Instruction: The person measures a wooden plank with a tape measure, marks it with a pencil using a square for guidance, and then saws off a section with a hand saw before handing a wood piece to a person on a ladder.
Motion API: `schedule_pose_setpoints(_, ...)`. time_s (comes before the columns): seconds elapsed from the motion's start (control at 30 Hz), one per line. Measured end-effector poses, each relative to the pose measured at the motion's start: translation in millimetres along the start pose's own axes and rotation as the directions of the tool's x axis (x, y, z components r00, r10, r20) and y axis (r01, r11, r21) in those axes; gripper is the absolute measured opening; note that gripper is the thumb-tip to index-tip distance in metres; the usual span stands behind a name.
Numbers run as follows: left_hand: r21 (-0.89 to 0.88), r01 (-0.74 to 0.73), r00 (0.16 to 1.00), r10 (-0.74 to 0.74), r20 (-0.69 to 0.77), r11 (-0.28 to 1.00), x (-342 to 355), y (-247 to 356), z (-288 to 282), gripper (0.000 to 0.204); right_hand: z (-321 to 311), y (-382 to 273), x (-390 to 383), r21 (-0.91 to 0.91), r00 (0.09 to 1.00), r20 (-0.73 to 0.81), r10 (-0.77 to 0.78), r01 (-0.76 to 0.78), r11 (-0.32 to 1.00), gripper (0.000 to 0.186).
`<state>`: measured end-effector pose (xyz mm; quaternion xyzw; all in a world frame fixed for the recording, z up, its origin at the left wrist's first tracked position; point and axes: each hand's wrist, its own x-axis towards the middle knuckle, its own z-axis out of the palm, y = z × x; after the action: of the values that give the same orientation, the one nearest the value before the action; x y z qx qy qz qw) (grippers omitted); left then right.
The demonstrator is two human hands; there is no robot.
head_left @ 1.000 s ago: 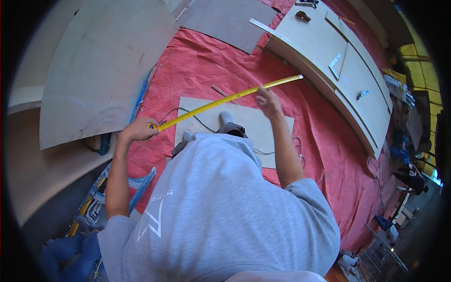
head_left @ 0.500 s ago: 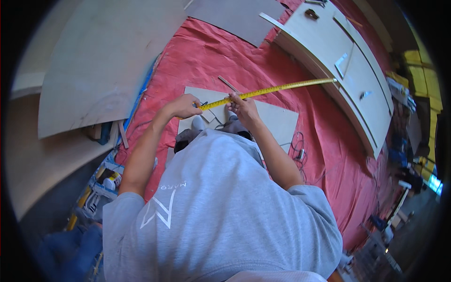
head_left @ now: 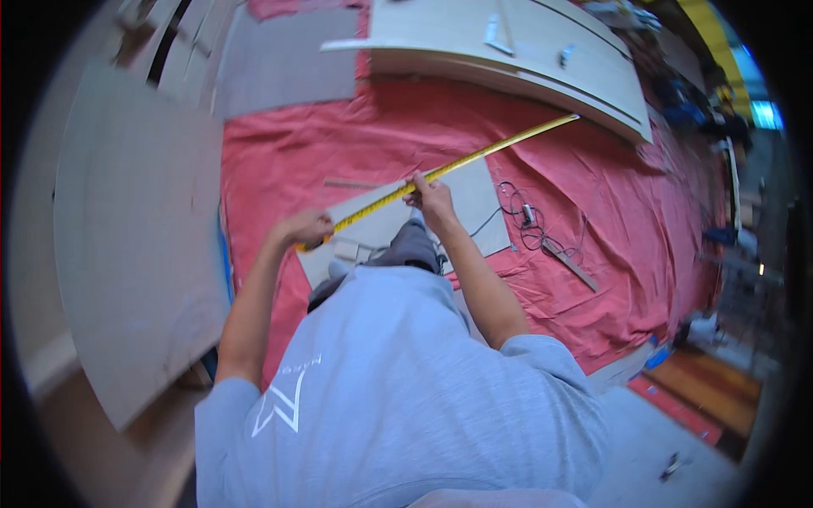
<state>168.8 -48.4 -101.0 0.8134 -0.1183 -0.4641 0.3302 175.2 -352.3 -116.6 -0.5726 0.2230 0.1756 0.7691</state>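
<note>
Seen from my remote station, the head view looks down past a grey shirt [head_left: 423, 372] at two bare hands on one yellow tape [head_left: 474, 158]. The tape runs obliquely in front of the body, from the left hand at its lower end to a free tip at the upper right, and crosses above a pale board [head_left: 478, 190] and a red sheet [head_left: 593, 195] spread over the floor. The left hand [head_left: 306, 229] has its fingers curled closed about the lower end of the tape; motion blur and the hand itself hide most of what lies inside the grip. The right hand [head_left: 432, 201], farther up the tape, has its fingers drawn together on the strip, with the thumb toward its upper edge. Below the tape, near the left hand, I note a small block [head_left: 345, 250] on the board. Above the board's far edge lies a thin stick [head_left: 349, 184]; right of the board, a black cord [head_left: 511, 206] lies looped on the sheet, with a wood strip [head_left: 572, 267] just beside it. Beyond, a raised panel [head_left: 440, 34] bears a metal square [head_left: 498, 35], and a large panel [head_left: 140, 245] fills the left side.
</note>
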Motion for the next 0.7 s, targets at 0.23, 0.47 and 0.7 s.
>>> schedule_pose_setpoints(0.23, 0.201, 0.095, 0.995, -0.099, 0.011, 0.975, 78.8, 75.5, -11.1, 0.043, -91.1, -28.3, 39.3, 0.095, 0.996, -0.092, 0.005, 0.004, 0.995, 0.032)
schedule_pose_setpoints(0.47, 0.255, 0.09, 0.996, -0.094, 0.005, 0.963, 185.8, 189.1, -35.7, 0.046, -201.2, -93.8, 77.5, 0.272, 0.998, -0.058, 0.004, 0.012, 0.962, 0.032)
schedule_pose_setpoints(0.7, 0.375, 0.053, 0.995, -0.019, -0.094, 0.926, 294.9, 279.2, -73.9, 0.042, -309.0, -112.7, 63.9, 0.301, 0.981, -0.196, 0.001, 0.059, 0.952, 0.03)
